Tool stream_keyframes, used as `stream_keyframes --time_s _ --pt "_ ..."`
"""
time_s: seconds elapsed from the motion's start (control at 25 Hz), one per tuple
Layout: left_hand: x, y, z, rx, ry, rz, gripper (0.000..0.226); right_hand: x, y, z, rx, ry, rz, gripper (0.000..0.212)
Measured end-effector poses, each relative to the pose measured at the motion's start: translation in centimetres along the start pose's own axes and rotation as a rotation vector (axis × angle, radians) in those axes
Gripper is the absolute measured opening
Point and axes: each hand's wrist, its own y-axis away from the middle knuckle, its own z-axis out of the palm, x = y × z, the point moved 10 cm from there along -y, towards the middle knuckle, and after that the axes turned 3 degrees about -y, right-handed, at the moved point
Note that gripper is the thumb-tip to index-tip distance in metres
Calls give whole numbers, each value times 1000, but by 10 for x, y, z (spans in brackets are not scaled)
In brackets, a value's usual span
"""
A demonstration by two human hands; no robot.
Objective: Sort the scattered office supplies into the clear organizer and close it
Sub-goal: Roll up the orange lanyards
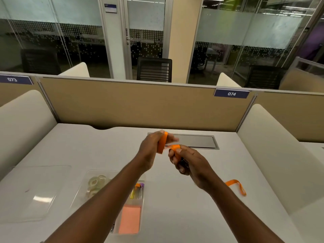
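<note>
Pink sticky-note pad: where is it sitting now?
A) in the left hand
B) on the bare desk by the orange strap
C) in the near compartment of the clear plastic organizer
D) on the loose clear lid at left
C: the pink sticky-note pad lies inside the clear plastic organizer, in the compartment nearest the camera, below the pens.
</note>
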Motion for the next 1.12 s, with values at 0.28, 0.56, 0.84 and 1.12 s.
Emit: stream_keyframes --time_s 0.28,0.56,0.84,1.12 --pt "-63 40 45 -150 30 -177 47 2 -23 -56 272 -295 -31 29" --pt "-4 41 49 -285 143 -61 36 23 -29 -54 150 497 -103 34" --pt "-13 20 -22 75 107 -191 40 25 -3 5 -40 -42 43 36" --pt "-64 52 14 -37 -69 -283 39 20 -27 -29 241 -27 -53 31"
